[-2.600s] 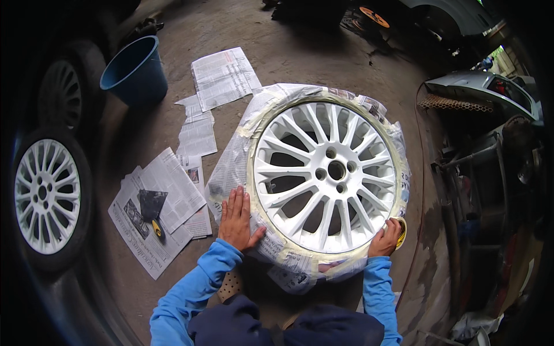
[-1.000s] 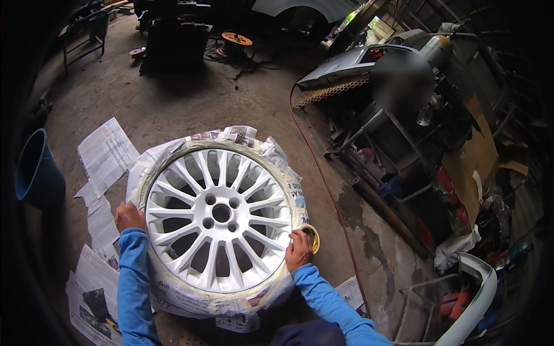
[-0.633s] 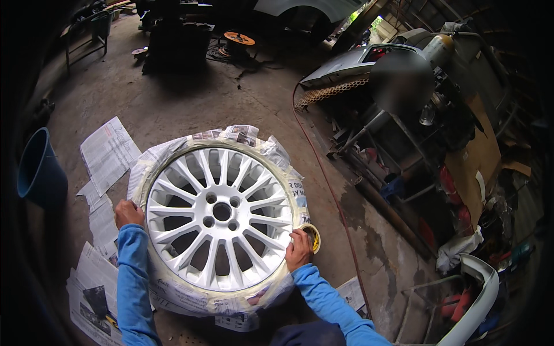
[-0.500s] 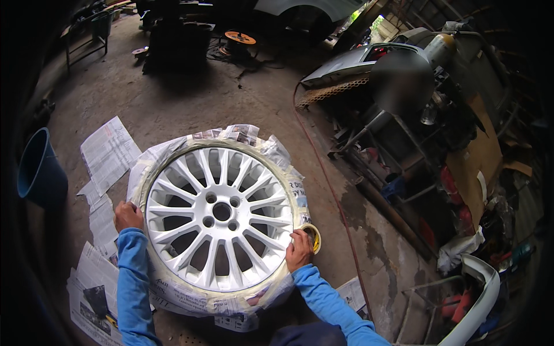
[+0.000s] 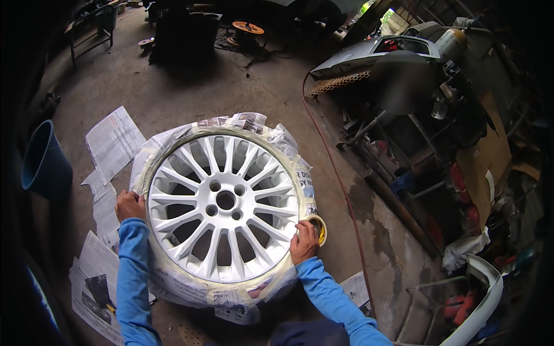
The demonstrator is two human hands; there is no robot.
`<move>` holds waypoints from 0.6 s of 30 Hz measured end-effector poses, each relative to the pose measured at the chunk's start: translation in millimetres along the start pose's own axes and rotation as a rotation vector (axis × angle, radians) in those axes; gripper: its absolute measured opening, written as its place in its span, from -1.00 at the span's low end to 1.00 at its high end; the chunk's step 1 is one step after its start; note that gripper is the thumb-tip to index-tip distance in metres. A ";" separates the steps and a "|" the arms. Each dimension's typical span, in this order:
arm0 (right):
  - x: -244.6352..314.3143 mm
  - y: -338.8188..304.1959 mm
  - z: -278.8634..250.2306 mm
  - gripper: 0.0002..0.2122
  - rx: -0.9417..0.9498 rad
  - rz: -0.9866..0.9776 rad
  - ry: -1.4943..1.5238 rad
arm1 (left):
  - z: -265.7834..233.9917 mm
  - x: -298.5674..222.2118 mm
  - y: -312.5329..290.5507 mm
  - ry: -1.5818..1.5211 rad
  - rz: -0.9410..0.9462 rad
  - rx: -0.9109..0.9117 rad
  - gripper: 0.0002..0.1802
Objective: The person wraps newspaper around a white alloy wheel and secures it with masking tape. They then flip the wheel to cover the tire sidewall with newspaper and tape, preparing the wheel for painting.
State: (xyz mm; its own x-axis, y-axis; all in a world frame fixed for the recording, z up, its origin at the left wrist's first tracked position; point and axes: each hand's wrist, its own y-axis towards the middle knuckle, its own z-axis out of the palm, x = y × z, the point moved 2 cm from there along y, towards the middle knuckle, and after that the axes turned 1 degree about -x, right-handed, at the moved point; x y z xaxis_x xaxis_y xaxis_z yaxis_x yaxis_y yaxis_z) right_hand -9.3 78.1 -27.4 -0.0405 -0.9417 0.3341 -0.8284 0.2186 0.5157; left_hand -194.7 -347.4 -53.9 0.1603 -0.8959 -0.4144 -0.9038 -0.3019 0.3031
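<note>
A white multi-spoke alloy wheel (image 5: 222, 202) lies flat on the concrete floor. Its tyre is wrapped in newspaper (image 5: 254, 124) and ringed with beige masking tape along the rim edge. My left hand (image 5: 130, 206) rests on the wrapped tyre at the wheel's left side. My right hand (image 5: 303, 241) presses on the right rim edge and holds a yellow roll of masking tape (image 5: 317, 229) beside the tyre. Both forearms are in blue sleeves.
Loose newspaper sheets (image 5: 112, 141) lie left of the wheel, and a blue bucket (image 5: 43, 164) stands at far left. A red hose (image 5: 340, 184) runs along the floor on the right. Car parts and clutter (image 5: 438, 144) fill the right side; dark equipment stands at the back.
Since 2.6 s ago the view has swung right, shifting the wheel left in frame. My left hand moved from the near side to the wheel's left side. Little has changed over the last second.
</note>
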 end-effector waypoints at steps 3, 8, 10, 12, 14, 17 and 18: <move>-4.3 -1.1 1.9 -0.71 0.021 -0.005 -0.007 | 6.4 3.5 6.2 -0.021 -0.050 0.015 -0.84; -6.8 -1.0 4.7 -0.68 0.006 -0.030 0.023 | 0.4 5.3 -3.1 -0.044 0.114 -0.041 -0.92; -5.6 -1.1 4.3 -0.68 0.027 -0.018 0.014 | -10.6 1.0 -21.3 0.019 0.225 0.018 -0.81; -4.2 -0.7 3.5 -0.70 0.009 -0.020 0.013 | -20.5 -3.5 -44.5 0.183 0.312 0.229 -0.29; -2.6 -0.2 3.1 -0.71 0.018 -0.022 -0.002 | -27.2 -6.8 -60.3 0.169 0.189 0.423 -0.10; 0.4 0.4 0.5 -0.70 0.024 -0.024 -0.007 | -36.0 -8.6 -67.1 0.139 0.174 0.428 0.00; 1.4 0.5 0.2 -0.70 0.028 -0.024 -0.004 | -36.2 -7.9 -66.4 0.107 0.174 0.408 0.03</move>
State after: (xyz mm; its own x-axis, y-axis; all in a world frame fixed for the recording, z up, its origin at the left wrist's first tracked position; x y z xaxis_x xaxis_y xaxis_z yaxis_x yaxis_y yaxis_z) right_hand -9.9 76.9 -26.8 -0.0222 -0.9476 0.3187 -0.8444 0.1885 0.5015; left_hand -121.6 -332.0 -39.8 0.0132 -0.9569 -0.2901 -0.9999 -0.0103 -0.0117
